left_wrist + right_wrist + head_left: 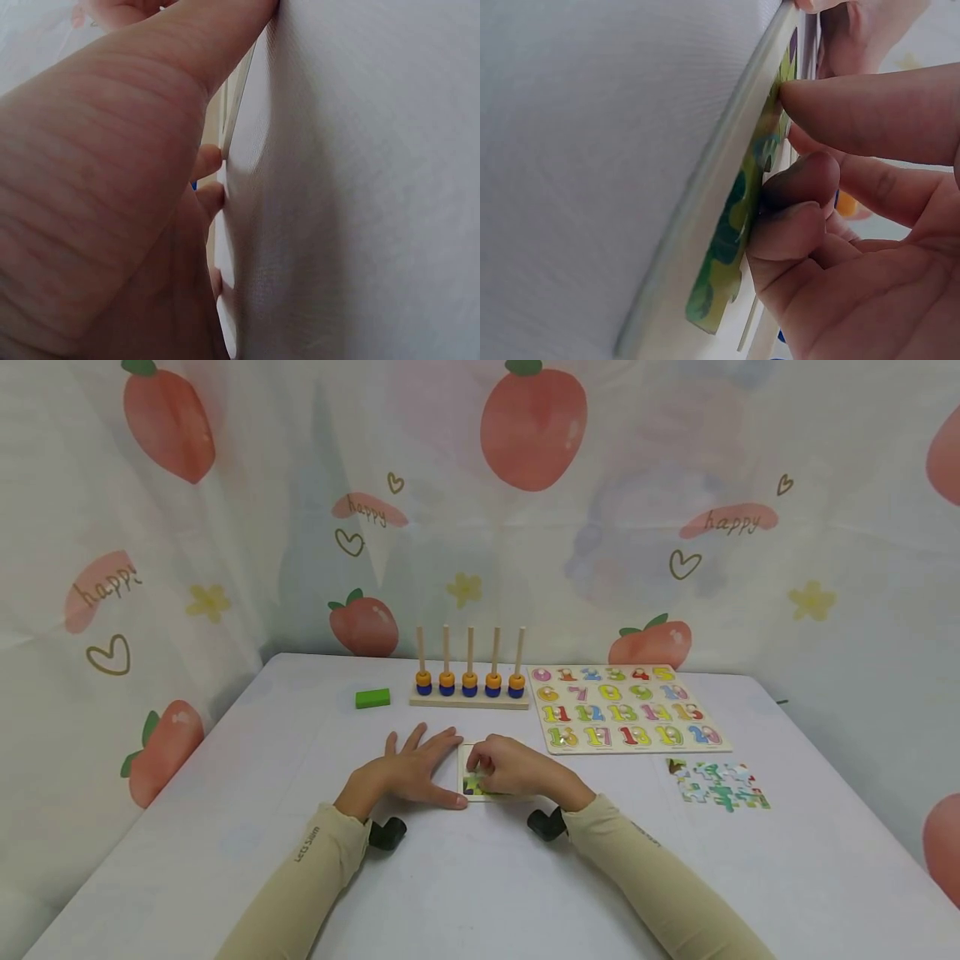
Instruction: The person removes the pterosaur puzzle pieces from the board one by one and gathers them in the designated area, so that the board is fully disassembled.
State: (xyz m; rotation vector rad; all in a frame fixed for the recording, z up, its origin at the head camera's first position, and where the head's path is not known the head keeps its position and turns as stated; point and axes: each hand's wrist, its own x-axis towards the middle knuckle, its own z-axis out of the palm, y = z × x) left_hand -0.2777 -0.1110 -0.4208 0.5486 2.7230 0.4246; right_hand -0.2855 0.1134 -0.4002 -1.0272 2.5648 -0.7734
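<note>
A small framed puzzle board (462, 768) lies flat on the table, with green and yellow jigsaw pieces (724, 262) along its near side. My left hand (411, 773) is spread beside it, fingers straight, with the thumb and a fingertip at the board's left edge. Over the board, my right hand (517, 766) has its fingers curled and pinches a puzzle piece (769, 150) low against the board. The right thumb and curled fingertips touch the pieces in the right wrist view. Much of the board is hidden under the right hand. In the left wrist view the left hand (97, 195) covers most of the board.
Loose jigsaw pieces (720, 785) lie together at the right. A number board (630, 710) stretches behind them. At the back stands a peg rack (470, 702) with orange and blue beads, and a green block (372, 698) lies to its left. Printed cloth (465, 510) hangs behind.
</note>
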